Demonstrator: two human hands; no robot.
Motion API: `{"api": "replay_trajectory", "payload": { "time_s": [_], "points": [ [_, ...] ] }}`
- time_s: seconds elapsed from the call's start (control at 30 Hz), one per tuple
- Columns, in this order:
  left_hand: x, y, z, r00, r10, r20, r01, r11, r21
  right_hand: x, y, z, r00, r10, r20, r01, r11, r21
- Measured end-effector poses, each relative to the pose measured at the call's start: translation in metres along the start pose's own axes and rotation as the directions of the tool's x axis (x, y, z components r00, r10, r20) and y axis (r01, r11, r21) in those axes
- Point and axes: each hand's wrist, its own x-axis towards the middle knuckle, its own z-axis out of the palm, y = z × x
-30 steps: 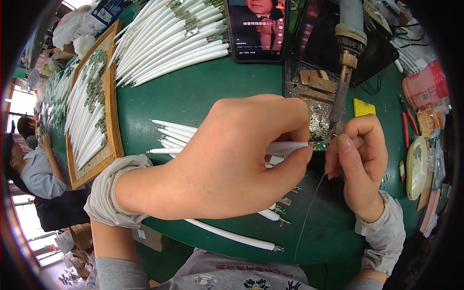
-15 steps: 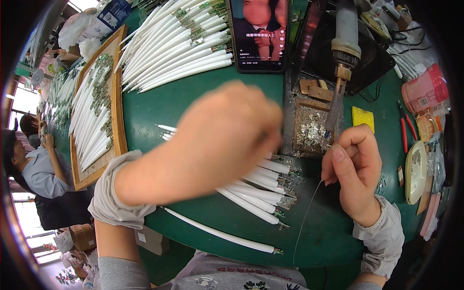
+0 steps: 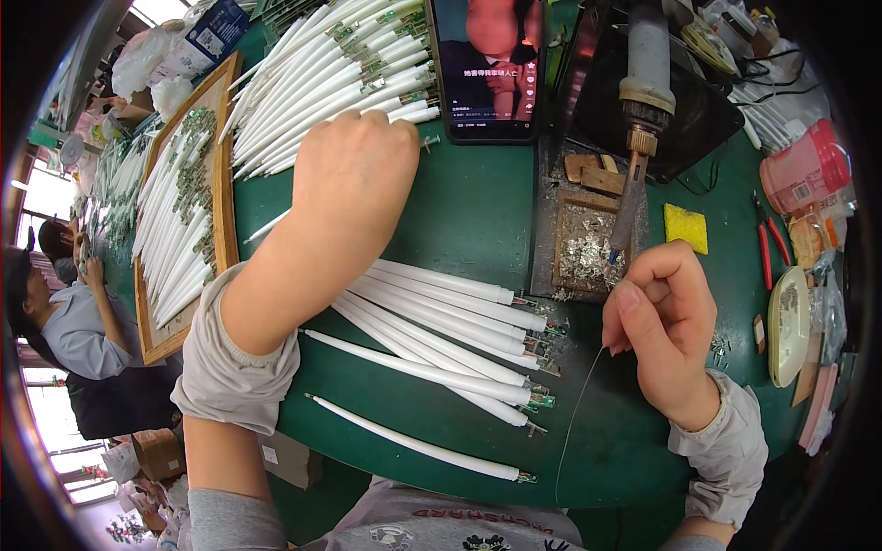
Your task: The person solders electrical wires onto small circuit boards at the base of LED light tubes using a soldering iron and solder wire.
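Note:
My left hand (image 3: 356, 174), back upward, is closed on a white tapered stick (image 3: 266, 227). Its thin tip shows at one side of the fist, and a small metal and board end pokes out at the other. My right hand (image 3: 666, 321) pinches a thin solder wire (image 3: 573, 422) that trails down toward the table's near edge. Just above that hand points the tip of a soldering iron (image 3: 629, 207) in a stand, over a wooden box (image 3: 588, 200) of solder scraps. A loose group of white sticks (image 3: 441, 308) with green circuit-board ends lies between my hands.
A large pile of similar sticks (image 3: 322, 78) lies at the back, beside a phone (image 3: 489, 129). A wooden tray (image 3: 223, 197) holds more at left. On the right are a yellow sponge (image 3: 685, 229), red-handled pliers (image 3: 764, 257) and a dish (image 3: 792, 321). Another person (image 3: 78, 317) sits far left.
My left hand has moved left and away, from over the near sticks to the edge of the back pile, with a stick in it. My right hand has barely moved.

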Motion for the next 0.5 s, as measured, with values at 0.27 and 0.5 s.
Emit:
{"api": "replay_trajectory", "payload": {
  "time_s": [0.27,0.5],
  "points": [
    [-0.020,0.031,-0.042,0.951,0.295,-0.095,-0.286,0.714,-0.639,-0.001,0.005,-0.002,0.997,0.044,0.064,-0.043,0.999,-0.013],
    [-0.027,0.037,-0.058,0.927,0.375,0.007,-0.124,0.325,-0.937,0.001,-0.010,0.004,0.963,0.256,0.085,-0.263,0.961,0.086]
  ]
}}
